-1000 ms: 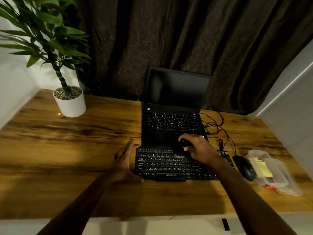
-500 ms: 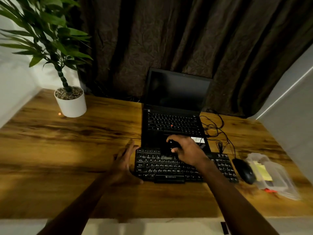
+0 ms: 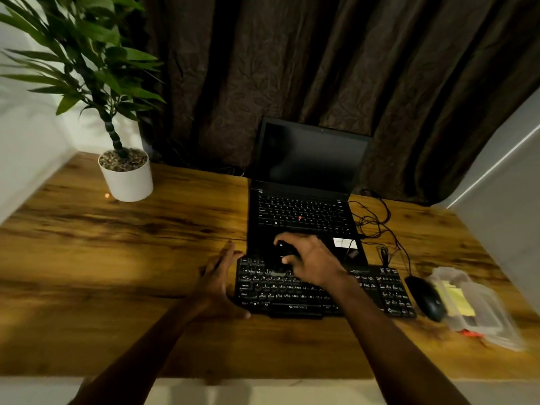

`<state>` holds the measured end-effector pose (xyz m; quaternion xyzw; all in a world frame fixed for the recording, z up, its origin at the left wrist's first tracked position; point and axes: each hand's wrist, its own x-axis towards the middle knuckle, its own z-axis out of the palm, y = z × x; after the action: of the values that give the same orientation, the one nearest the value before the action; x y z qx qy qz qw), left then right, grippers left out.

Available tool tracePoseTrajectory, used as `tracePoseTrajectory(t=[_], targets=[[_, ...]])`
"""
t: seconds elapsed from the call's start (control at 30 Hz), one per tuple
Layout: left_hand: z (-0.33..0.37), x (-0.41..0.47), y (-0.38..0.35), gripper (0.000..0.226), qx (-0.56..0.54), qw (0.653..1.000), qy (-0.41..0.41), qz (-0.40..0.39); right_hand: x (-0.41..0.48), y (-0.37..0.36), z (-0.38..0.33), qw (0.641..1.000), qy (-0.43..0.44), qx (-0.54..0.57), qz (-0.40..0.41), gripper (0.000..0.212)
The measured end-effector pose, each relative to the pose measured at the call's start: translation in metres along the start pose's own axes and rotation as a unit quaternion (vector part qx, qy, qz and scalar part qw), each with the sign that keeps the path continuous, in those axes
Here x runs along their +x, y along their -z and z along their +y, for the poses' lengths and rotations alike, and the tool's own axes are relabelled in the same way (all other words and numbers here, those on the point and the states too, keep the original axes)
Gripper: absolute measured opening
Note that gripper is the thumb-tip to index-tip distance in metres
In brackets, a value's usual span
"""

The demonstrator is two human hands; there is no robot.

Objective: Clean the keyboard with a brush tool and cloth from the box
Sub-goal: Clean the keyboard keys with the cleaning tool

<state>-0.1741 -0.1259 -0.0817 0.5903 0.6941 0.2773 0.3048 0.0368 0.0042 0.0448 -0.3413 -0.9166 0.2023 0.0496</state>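
A head-worn camera looks down on a wooden desk (image 3: 146,258) in dim light. At far left stands a potted plant (image 3: 125,179).

Nearer the middle, the left hand (image 3: 217,283) lies flat on the desk. Its fingers are straight and spread and hold nothing. It rests against the left edge of the keyboard (image 3: 292,296), as if to steady it. The black keyboard lies across the front centre of the desk, just before an open laptop (image 3: 306,176) with a dark screen.

Over the keyboard's upper left rows, the right hand (image 3: 312,261) has its fingers curled round a small dark brush (image 3: 281,255). The pale bristles point down onto the keys; whether they touch is blurred.

To the right, a tangle of cables (image 3: 377,226) runs back from a black mouse (image 3: 426,298) just beside the keyboard. At far right sits a clear plastic box (image 3: 491,320), open, with a yellow item inside, probably the cloth (image 3: 458,301).

The step in hand seems to be brushing between the keys, working at the left end. The next move likely calls for short, light strokes along each row while the left hand braces the keyboard. The cloth wipe is not yet done.
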Motion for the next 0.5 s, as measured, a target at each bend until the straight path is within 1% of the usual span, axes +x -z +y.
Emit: tracePoseTrajectory(t=[0.17, 0.23, 0.3, 0.5], targets=[[0.002, 0.000, 0.000, 0.153, 0.011, 1.000, 0.008, 0.005, -0.009, 0.015, 0.016, 0.997, -0.033, -0.061, -0.022, 0.051], [0.002, 0.000, 0.001, 0.153, 0.007, 1.000, 0.012, 0.004, -0.009, 0.016, 0.012, 0.996, -0.033, -0.082, -0.025, 0.049], [0.003, 0.000, 0.001, 0.153, 0.005, 1.000, 0.014, 0.007, -0.003, 0.014, 0.002, 0.997, -0.025, -0.069, -0.020, 0.049], [0.007, -0.003, 0.003, 0.160, -0.003, 1.000, 0.001, 0.010, 0.018, -0.006, -0.022, 0.999, -0.013, 0.025, -0.025, 0.049]])
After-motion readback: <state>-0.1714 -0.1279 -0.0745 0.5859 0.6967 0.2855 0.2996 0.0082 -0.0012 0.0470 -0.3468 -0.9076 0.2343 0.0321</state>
